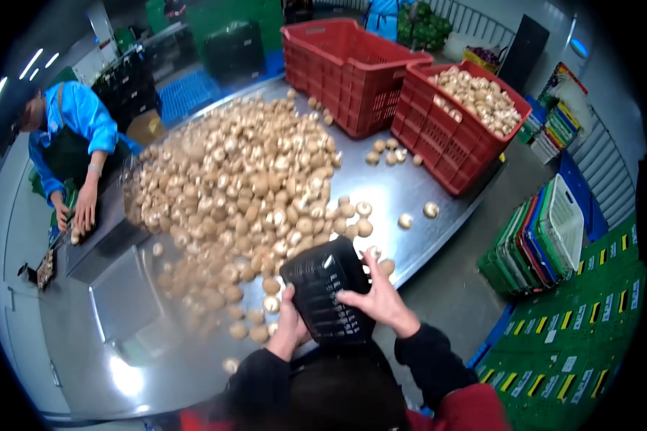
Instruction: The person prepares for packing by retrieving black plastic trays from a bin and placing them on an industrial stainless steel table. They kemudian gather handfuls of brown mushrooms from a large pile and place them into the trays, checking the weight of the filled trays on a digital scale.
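A black ribbed plastic tray (316,287) is between my hands, tilted at the near edge of a metal table. My left hand (289,327) grips its lower left side, thumb along the edge. On the other side my right hand (382,298) holds it, thumb pressed on the ribbed face and fingers round the right edge. A pale mushroom shows by those fingertips; whether they touch it I cannot tell. Just beyond the tray spreads a big heap of brown mushrooms (237,172), with stray ones lying close to my left hand.
Two red crates stand on the metal table (431,241): one at the back (338,72), the other (446,129) filled with mushrooms. A co-worker in blue (86,115) works at the left. Stacked colourful baskets (532,244) and green crates (568,330) stand at the right.
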`<move>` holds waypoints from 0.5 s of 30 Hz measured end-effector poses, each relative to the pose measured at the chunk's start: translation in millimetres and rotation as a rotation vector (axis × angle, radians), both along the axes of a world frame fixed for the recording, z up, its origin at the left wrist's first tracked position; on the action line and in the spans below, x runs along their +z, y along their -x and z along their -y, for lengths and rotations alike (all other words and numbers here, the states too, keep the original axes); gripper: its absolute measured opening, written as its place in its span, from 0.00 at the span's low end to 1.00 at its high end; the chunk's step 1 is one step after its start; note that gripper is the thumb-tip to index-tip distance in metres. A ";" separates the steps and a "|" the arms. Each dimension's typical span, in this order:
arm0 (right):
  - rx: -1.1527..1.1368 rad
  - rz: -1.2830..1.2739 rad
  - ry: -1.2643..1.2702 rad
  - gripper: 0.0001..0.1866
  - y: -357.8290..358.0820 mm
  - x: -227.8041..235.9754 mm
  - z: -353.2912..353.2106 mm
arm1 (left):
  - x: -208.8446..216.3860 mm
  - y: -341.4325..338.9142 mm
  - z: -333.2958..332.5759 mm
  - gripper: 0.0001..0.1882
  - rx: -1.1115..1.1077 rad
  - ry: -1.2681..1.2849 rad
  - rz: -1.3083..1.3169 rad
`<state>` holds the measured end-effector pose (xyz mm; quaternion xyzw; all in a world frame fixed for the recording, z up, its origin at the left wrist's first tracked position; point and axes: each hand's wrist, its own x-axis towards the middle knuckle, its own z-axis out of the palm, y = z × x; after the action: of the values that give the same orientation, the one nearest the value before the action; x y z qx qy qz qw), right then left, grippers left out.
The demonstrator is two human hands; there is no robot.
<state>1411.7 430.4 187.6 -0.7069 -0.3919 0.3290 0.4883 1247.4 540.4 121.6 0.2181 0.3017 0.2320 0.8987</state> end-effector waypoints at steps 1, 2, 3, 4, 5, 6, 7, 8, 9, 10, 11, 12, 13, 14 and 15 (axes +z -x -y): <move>0.040 -0.139 0.011 0.52 8.7 8.3 -2.8 | -5.3 8.9 -2.0 0.41 -0.001 0.024 -0.017; 0.080 -0.287 0.021 0.52 17.8 14.1 -3.3 | -11.4 22.6 -5.3 0.40 0.004 0.089 0.032; 0.136 -0.372 -0.015 0.52 30.1 14.3 -6.2 | -10.9 39.0 -9.1 0.41 -0.057 0.139 0.113; 0.165 -0.444 -0.043 0.52 43.2 16.6 -3.7 | 8.6 44.0 -6.6 0.42 -0.073 0.196 -0.022; 0.133 -0.248 -0.064 0.51 61.5 20.9 -4.2 | 13.2 58.3 -6.8 0.43 -0.080 0.275 0.011; 0.141 -0.218 -0.011 0.48 77.1 37.3 -7.4 | 17.5 73.3 -10.3 0.44 -0.098 0.216 0.018; 0.174 -0.271 -0.033 0.46 89.2 39.3 -13.7 | 24.0 86.7 -10.7 0.43 -0.066 0.195 0.007; 0.203 -0.324 -0.054 0.44 99.9 38.5 -18.4 | 28.1 100.0 -7.7 0.43 -0.037 0.176 -0.003; 0.228 -0.358 -0.043 0.43 107.9 33.8 -22.8 | 26.4 113.2 -2.6 0.43 0.034 0.174 -0.002; 0.249 -0.379 -0.034 0.42 112.3 28.9 -29.0 | 24.6 122.1 0.7 0.43 0.100 0.170 0.010; 0.269 -0.400 -0.024 0.41 116.3 26.6 -34.8 | 23.0 130.0 4.4 0.43 0.164 0.165 0.023; 0.293 -0.351 -0.023 0.39 119.9 28.3 -40.4 | 22.0 136.8 9.9 0.42 0.186 0.149 0.014; 0.292 -0.254 -0.054 0.39 123.3 24.7 -45.0 | 20.3 140.6 15.4 0.42 0.210 0.134 -0.003; 0.289 -0.157 -0.086 0.38 127.1 20.4 -48.5 | 18.5 144.9 18.3 0.41 0.233 0.120 -0.019; 0.302 -0.151 -0.100 0.40 132.9 17.6 -49.6 | 9.2 150.6 16.9 0.41 0.218 0.176 0.026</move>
<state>1278.8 480.0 205.2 -0.5882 -0.4716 0.4309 0.4960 1096.8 523.5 130.7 0.1013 0.3311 0.3035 0.8877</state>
